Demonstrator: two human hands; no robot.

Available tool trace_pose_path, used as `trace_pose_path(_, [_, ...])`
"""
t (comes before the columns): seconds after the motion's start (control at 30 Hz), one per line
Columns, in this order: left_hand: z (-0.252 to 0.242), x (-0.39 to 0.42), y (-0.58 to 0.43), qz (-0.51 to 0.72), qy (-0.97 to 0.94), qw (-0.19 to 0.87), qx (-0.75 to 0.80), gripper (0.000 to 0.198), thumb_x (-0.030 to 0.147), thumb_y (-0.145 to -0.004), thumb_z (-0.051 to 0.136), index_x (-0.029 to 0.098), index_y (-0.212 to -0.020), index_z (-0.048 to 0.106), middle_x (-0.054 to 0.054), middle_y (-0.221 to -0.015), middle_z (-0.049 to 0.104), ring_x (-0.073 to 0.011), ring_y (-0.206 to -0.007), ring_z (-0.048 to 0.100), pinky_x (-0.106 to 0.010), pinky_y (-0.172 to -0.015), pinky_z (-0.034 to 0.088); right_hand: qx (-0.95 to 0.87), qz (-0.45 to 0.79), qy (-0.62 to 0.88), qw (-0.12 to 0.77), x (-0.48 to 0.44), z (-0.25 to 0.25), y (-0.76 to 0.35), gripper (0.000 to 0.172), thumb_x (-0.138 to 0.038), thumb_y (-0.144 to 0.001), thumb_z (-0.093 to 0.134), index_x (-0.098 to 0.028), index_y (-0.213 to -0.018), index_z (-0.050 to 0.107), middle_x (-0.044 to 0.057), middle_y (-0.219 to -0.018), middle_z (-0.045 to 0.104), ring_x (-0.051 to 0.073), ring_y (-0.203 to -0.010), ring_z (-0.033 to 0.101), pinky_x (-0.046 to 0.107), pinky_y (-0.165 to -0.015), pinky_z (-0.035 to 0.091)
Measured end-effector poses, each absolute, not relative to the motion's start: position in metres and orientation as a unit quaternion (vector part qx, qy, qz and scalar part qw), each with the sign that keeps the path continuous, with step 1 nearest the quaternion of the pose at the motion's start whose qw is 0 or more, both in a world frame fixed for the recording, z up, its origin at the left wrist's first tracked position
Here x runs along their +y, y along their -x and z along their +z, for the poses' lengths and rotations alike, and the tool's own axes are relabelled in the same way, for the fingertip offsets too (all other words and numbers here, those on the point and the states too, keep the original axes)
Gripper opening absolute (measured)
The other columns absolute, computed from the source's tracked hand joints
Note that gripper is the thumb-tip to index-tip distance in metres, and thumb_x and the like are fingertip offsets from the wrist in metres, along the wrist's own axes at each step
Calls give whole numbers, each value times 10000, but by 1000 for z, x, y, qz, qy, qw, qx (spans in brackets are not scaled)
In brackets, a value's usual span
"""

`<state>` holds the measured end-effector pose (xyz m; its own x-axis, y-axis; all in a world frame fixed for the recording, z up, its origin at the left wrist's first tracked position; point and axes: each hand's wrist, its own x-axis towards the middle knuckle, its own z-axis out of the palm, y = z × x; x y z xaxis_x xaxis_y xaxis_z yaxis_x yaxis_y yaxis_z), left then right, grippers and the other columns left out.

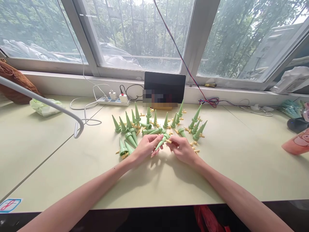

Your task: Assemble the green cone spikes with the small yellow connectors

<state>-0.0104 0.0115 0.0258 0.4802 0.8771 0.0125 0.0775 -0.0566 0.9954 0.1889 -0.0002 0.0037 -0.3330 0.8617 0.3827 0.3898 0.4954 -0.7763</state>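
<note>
My left hand (146, 145) is closed around a green plant watering spike (161, 141), its tip slanting down to the left. A small yellow valve (168, 141) sticks out at the spike's collar end, and the closed fingers of my right hand (182, 149) pinch at it. Part of that grip is hidden. Behind the hands, several similar green spikes (199, 130) stand upright with yellow valves at their bases. Other spikes (130, 139) lie or lean on the left, close to my left hand. Loose yellow valves (196, 150) lie just right of my right hand.
A dark tablet (166, 87) on a wooden stand is at the back, beside a white power strip (114, 101) with cables. A grey metal tube (43, 100) crosses the left side. At far right lies a pink cup (296, 141). The table's front edge runs below my arms.
</note>
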Motion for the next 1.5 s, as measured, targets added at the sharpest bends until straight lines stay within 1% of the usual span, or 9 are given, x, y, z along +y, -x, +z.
trace_pose_path(0.17, [23, 13, 11, 346, -654, 561, 372, 392, 516, -929, 595, 167, -770, 673, 3, -565, 592, -87, -374, 451, -238, -420, 370, -723, 370, 412, 414, 1, 2, -189, 313, -370, -957, 555, -187, -706, 587, -5, -603, 558, 128, -529, 471, 265, -525, 359])
trace_pose_path(0.33, [21, 13, 11, 338, -677, 536, 375, 329, 486, -921, 614, 174, -843, 678, 26, -561, 557, -74, -373, 429, -223, -417, 372, -663, 489, 395, 405, 2, 2, -189, 353, -477, -932, 610, -194, -728, 561, -47, -492, 502, 93, -396, 393, 244, -424, 300])
trace_pose_path(0.47, [21, 12, 9, 342, -686, 520, 378, 338, 481, -927, 598, 164, -832, 664, 29, -537, 537, -77, -376, 426, -217, -399, 350, -627, 539, 390, 405, 1, 5, -187, 393, -522, -888, 661, -190, -716, 542, -50, -488, 509, 79, -384, 377, 227, -389, 256])
trace_pose_path(0.67, [18, 10, 5, 372, -685, 501, 376, 331, 471, -904, 634, 181, -746, 613, 25, -528, 528, -91, -389, 439, -228, -389, 338, -590, 583, 380, 409, -3, 10, -184, 413, -544, -845, 700, -180, -722, 549, -49, -523, 527, 67, -387, 371, 221, -380, 261])
trace_pose_path(0.8, [16, 11, 4, 393, -679, 493, 376, 317, 462, -894, 650, 193, -739, 587, 24, -528, 532, -101, -398, 457, -231, -385, 352, -573, 600, 372, 416, -4, 12, -182, 424, -552, -837, 704, -180, -713, 541, -46, -549, 537, 64, -394, 380, 221, -382, 257])
trace_pose_path(1.0, [9, 13, 3, 379, -665, 528, 369, 344, 490, -889, 648, 197, -744, 542, 35, -514, 530, -100, -359, 457, -228, -352, 336, -586, 578, 380, 421, -4, 13, -180, 430, -567, -821, 711, -189, -711, 538, -58, -508, 515, 70, -377, 377, 228, -394, 273])
trace_pose_path(1.2, [11, 12, 2, 366, -642, 572, 356, 347, 494, -887, 651, 190, -764, 538, 34, -542, 543, -93, -384, 473, -215, -361, 351, -617, 542, 384, 422, -3, 8, -181, 354, -479, -828, 735, -199, -727, 543, -59, -495, 511, 88, -400, 411, 232, -410, 301])
trace_pose_path(1.33, [12, 11, 2, 352, -636, 590, 351, 358, 503, -902, 629, 176, -779, 548, 43, -528, 529, -81, -373, 462, -199, -355, 336, -666, 454, 407, 430, -3, 6, -180, 356, -443, -852, 695, -199, -665, 517, -35, -544, 512, 107, -469, 450, 245, -447, 334])
trace_pose_path(1.5, [16, 8, 2, 330, -638, 612, 332, 379, 520, -909, 613, 159, -804, 563, 31, -530, 545, -84, -390, 453, -205, -374, 362, -708, 357, 425, 436, -6, 7, -179, 334, -350, -851, 642, -195, -608, 473, -27, -571, 480, 108, -531, 396, 248, -485, 305])
